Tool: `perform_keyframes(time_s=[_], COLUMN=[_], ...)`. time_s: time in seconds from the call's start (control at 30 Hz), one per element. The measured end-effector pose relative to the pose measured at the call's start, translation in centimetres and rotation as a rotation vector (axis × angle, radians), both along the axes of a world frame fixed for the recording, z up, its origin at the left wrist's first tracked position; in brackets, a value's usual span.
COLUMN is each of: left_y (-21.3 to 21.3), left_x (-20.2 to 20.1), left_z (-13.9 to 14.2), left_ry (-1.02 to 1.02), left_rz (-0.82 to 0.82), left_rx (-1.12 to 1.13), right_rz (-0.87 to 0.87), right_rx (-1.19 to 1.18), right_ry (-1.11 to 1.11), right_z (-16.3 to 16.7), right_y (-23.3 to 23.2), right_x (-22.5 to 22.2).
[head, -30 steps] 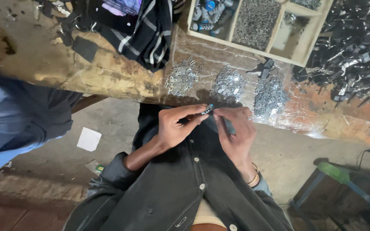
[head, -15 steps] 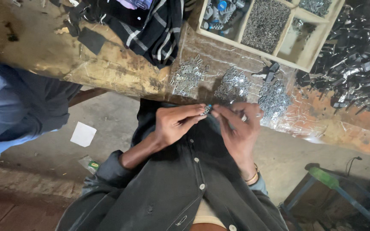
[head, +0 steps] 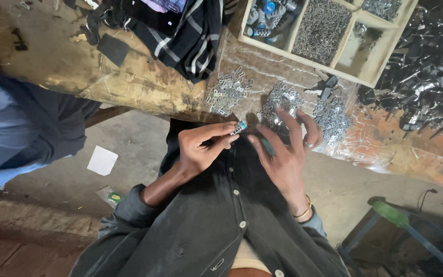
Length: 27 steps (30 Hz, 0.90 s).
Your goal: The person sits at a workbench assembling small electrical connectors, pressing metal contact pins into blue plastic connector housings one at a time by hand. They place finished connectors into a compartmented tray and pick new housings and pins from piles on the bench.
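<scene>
My left hand (head: 201, 149) pinches a small metal part with a blue tip (head: 239, 126) between thumb and fingers, just below the workbench edge. My right hand (head: 283, 149) has its fingers spread, reaching toward the middle pile of small silver metal clips (head: 281, 100) on the bench; a thin dark tool (head: 267, 147) lies tucked under its palm. Two more piles of the same clips lie on the left (head: 227, 92) and on the right (head: 333, 117). Both hands hover over my dark shirt.
A wooden compartment tray (head: 369, 77) with small metal parts stands at the back. A heap of black parts (head: 426, 66) fills the right. Striped dark cloth (head: 180, 31) lies on the bench (head: 52, 56). Another person's blue sleeve (head: 6, 133) is at left. A white paper scrap (head: 102, 160) lies on the floor.
My right hand has opened its fingers and moved up toward the middle clip pile. My left hand keeps its pinch on the small part. The view shifted slightly.
</scene>
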<state>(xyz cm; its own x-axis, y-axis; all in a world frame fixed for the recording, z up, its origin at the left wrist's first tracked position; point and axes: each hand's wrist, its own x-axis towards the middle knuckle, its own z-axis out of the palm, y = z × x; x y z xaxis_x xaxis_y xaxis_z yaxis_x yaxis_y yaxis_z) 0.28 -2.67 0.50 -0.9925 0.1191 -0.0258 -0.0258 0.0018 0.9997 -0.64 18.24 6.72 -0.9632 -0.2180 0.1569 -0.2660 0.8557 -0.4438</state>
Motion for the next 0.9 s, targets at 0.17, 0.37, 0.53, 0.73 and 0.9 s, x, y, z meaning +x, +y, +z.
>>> perform_keyframes(time_s=[0.17, 0.37, 0.53, 0.73, 0.9], left_y=[0.0, 0.4, 1.6, 2.8, 2.3], left_x=[0.0, -0.2, -0.3, -0.7, -0.7], left_z=[0.1, 0.1, 0.1, -0.2, -0.3], left_ry=[-0.001, -0.003, -0.034, 0.021, 0.05], left_rz=[-0.005, -0.017, -0.061, -0.075, -0.128], left_rx=[0.006, -0.002, 0.027, -0.088, -0.12], right_rz=[-0.007, 0.058, -0.035, -0.166, -0.259], right_rx=[-0.031, -0.039, -0.292, -0.482, -0.5], right_ry=[-0.02, 0.096, -0.015, -0.069, -0.146], right_z=[-0.2, -1.1, -1.3, -0.8, -0.6], right_y=[0.5, 1.3, 1.4, 0.3, -0.3], right_x=[0.6, 1.2, 1.4, 1.3, 1.1])
